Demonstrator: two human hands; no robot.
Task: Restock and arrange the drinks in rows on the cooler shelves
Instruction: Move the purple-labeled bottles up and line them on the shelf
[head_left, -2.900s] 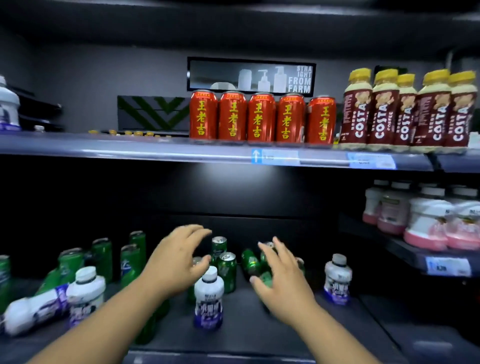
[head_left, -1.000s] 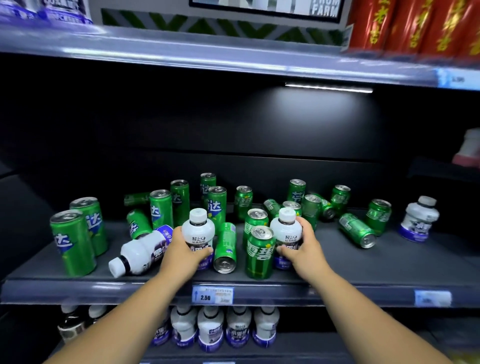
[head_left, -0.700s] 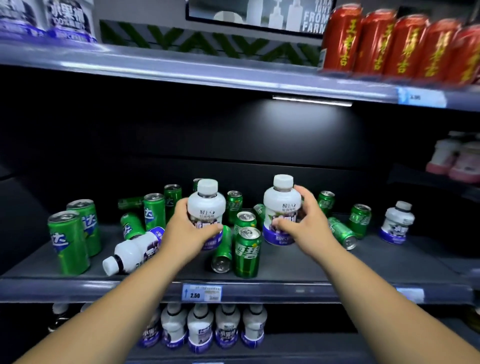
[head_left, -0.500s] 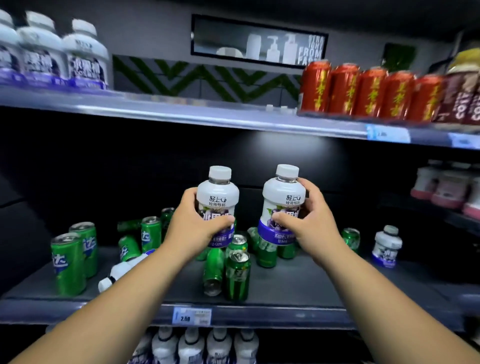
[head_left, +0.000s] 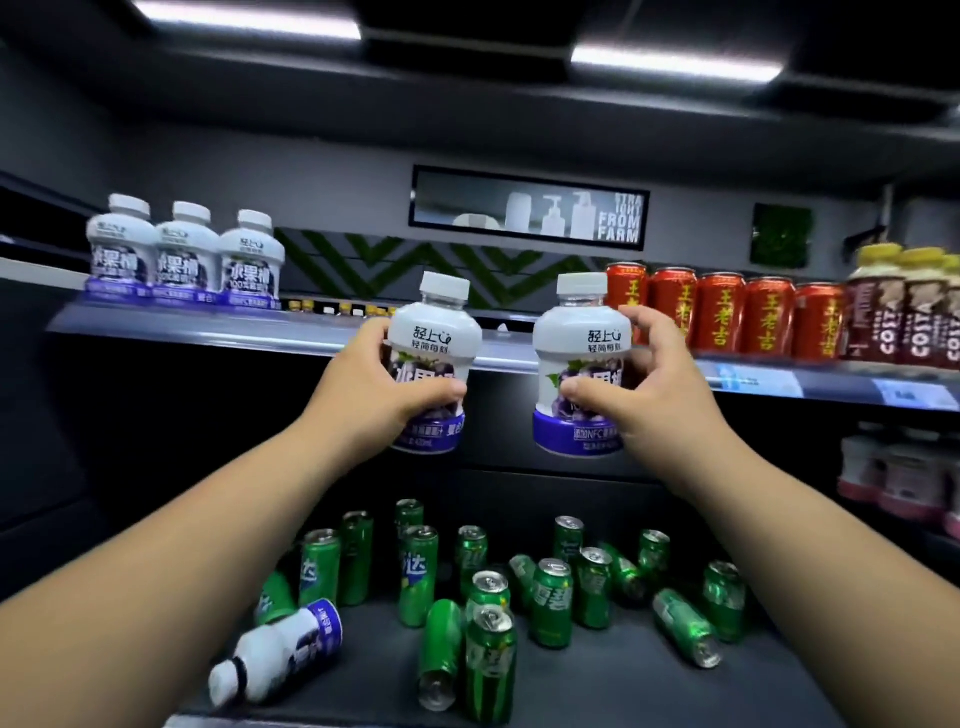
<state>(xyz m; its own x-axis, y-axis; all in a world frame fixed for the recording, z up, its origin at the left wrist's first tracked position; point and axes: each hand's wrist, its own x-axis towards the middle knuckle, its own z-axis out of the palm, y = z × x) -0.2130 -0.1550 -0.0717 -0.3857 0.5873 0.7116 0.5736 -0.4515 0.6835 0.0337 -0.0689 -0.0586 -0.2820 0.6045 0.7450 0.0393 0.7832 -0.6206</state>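
Observation:
My left hand (head_left: 371, 387) grips a white bottle with a purple base (head_left: 434, 332), held upright in front of the upper shelf (head_left: 208, 325). In my right hand (head_left: 652, 387) is a second white and purple bottle (head_left: 579, 338), also upright and level with the first. Three matching bottles (head_left: 184, 254) stand in a row at the left of the upper shelf. Another such bottle (head_left: 280, 649) lies on its side on the lower shelf (head_left: 597, 686).
Red cans (head_left: 722, 314) stand in a row on the upper shelf's right, with brown Costa bottles (head_left: 904, 312) beyond them. Several green cans (head_left: 550, 597) are scattered on the lower shelf, some lying down. Pink bottles (head_left: 893, 478) sit on a side shelf at right.
Both hands closed on a white bottle on the lower shelf and lifted the two bottles up to the level of the upper shelf. The view tilted upward.

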